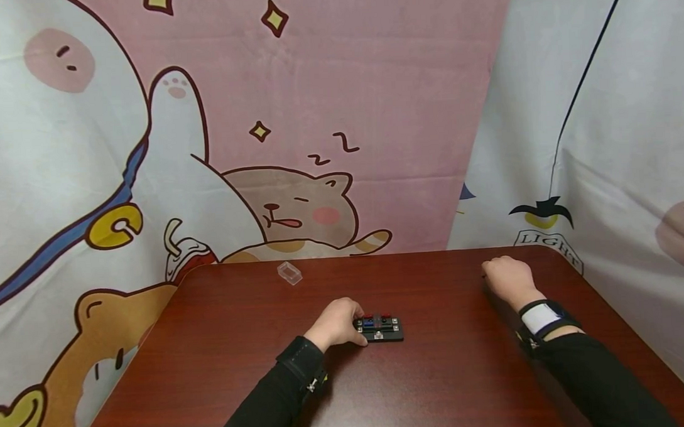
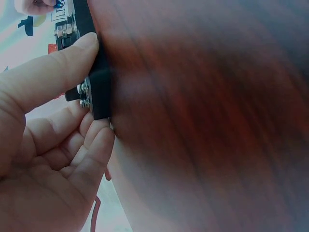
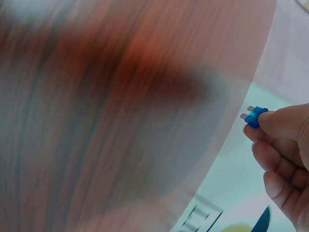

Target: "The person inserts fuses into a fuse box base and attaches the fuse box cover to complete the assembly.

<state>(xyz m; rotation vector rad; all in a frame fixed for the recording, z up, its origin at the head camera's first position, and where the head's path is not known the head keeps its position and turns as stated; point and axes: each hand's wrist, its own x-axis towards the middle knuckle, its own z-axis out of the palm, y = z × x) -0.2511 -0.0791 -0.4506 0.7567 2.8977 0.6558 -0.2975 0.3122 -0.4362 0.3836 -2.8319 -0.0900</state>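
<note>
My left hand (image 1: 336,323) grips the left end of a small black fuse block (image 1: 387,336) on the table. Red and blue pieces and metal screw terminals show along the block's top. In the left wrist view the thumb (image 2: 72,60) presses on one side of the block's black base (image 2: 101,92), and the fingers lie curled at its end. Far to the right, my right hand (image 1: 511,280) is over the table. Between thumb and forefinger it pinches a blue blade fuse (image 3: 256,117), its two metal prongs pointing away from the fingers.
A small clear plastic box (image 1: 289,273) sits near the table's back edge, left of the middle. The reddish-brown wooden table (image 1: 438,373) meets a hanging cartoon-print cloth (image 1: 372,112) at the back and another white printed cloth (image 1: 628,134) at the right.
</note>
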